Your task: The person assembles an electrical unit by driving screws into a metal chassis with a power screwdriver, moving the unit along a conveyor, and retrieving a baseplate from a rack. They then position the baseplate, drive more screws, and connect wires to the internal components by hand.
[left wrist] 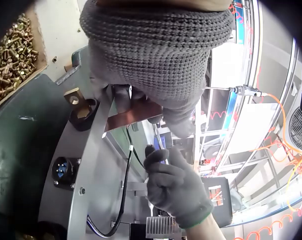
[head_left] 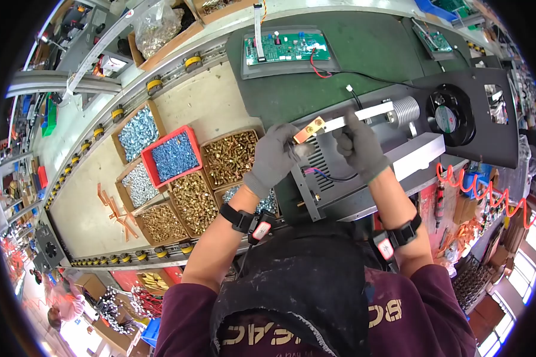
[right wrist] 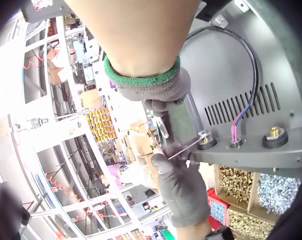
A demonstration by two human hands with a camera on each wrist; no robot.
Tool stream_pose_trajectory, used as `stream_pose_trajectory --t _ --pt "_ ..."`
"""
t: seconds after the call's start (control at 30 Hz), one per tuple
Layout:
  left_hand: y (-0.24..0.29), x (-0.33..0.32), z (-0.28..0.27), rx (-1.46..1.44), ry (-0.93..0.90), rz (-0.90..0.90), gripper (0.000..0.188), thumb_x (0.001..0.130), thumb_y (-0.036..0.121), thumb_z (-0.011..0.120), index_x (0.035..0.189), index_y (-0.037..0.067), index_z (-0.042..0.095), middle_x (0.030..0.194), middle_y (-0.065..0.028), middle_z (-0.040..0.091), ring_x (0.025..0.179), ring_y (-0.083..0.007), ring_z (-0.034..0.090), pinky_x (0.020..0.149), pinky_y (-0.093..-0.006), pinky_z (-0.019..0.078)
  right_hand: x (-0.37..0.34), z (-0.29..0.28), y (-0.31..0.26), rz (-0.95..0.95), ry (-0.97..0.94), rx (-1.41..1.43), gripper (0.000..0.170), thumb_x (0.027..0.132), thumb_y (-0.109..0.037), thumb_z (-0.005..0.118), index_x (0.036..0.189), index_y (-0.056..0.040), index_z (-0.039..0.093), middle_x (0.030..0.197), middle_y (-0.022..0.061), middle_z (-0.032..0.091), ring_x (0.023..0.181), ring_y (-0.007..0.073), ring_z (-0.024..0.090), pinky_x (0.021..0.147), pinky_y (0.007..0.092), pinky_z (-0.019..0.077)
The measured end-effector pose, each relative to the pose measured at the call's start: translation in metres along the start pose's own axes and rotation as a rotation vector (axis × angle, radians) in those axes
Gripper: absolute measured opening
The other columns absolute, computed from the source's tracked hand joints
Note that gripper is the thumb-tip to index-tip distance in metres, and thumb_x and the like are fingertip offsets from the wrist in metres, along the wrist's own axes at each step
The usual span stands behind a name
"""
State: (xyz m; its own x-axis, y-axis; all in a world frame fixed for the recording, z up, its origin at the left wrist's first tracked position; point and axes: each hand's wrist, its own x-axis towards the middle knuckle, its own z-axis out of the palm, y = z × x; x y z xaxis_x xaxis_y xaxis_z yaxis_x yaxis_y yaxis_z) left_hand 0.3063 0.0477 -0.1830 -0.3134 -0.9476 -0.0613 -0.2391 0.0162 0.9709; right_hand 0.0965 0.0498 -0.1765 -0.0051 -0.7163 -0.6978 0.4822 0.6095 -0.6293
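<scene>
Gloved in grey knit, a worker's left hand (head_left: 274,157) pinches a flat copper bar (head_left: 309,130), two brass-coloured bolts at one end, above a slotted grey metal housing (head_left: 307,193) on a green-topped desk (head_left: 363,53). The right hand (head_left: 361,149), its fingers curled, is just beside the bar, though whether they grip anything cannot be told; a round black fan (head_left: 449,116) sits at the housing's far end, while brass-coloured screws (head_left: 229,157) and a red plastic tray (head_left: 148,169) of bluish screws lie to the worker's left.
</scene>
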Motion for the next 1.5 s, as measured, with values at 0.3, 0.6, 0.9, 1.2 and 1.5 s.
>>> stream_pose_trajectory --t 0.3,0.6,0.9,1.2,1.5 --pt "0.003 0.016 0.016 0.152 0.031 -0.144 0.029 0.088 0.027 0.061 0.091 -0.002 0.062 0.079 -0.0058 0.051 0.067 -0.0122 0.051 0.061 -0.0268 0.0423 -0.006 0.008 -0.001 -0.129 -0.075 -0.146 0.041 0.093 -0.036 0.052 0.064 -0.0079 0.047 0.047 0.0004 0.039 0.037 0.0086 0.030 0.036 0.0252 0.0215" --pt "0.002 0.027 0.003 0.081 -0.141 -0.221 0.035 0.086 0.028 0.061 0.095 -0.006 0.063 0.078 -0.0067 0.054 0.063 -0.0121 0.051 0.060 -0.0272 0.0428 -0.013 0.015 -0.003 -0.128 -0.033 -0.147 0.035 0.092 -0.034 0.053 0.072 -0.0052 0.052 0.049 -0.0014 0.037 0.039 0.0071 0.028 0.037 0.0239 0.0202" --pt "0.020 0.040 -0.009 -0.089 -0.289 -0.436 0.040 0.081 0.034 0.063 0.093 -0.005 0.064 0.070 -0.0053 0.057 0.068 -0.0132 0.051 0.062 -0.0290 0.0424 -0.017 0.022 -0.002 -0.125 0.014 -0.161 0.025 0.090 -0.030 0.057 0.080 -0.0081 0.053 0.054 -0.0037 0.038 0.042 0.0049 0.028 0.039 0.0221 0.0190" --pt "0.011 0.017 0.012 -0.176 0.026 -0.389 0.023 0.084 0.021 0.062 0.089 -0.001 0.061 0.070 0.0011 0.053 0.066 -0.0066 0.046 0.060 -0.0226 0.0389 -0.018 0.016 0.001 -0.180 -0.048 -0.155 0.027 0.091 -0.031 0.057 0.084 -0.0059 0.052 0.055 -0.0026 0.038 0.044 0.0059 0.030 0.041 0.0226 0.0218" --pt "0.008 0.016 0.022 -0.067 0.093 -0.361 0.024 0.086 0.022 0.061 0.092 -0.002 0.060 0.074 0.0012 0.053 0.066 -0.0049 0.043 0.058 -0.0216 0.0374 -0.020 0.015 0.002 -0.200 -0.041 -0.204 0.029 0.091 -0.032 0.055 0.084 -0.0046 0.053 0.053 -0.0022 0.038 0.045 0.0063 0.031 0.041 0.0225 0.0238"
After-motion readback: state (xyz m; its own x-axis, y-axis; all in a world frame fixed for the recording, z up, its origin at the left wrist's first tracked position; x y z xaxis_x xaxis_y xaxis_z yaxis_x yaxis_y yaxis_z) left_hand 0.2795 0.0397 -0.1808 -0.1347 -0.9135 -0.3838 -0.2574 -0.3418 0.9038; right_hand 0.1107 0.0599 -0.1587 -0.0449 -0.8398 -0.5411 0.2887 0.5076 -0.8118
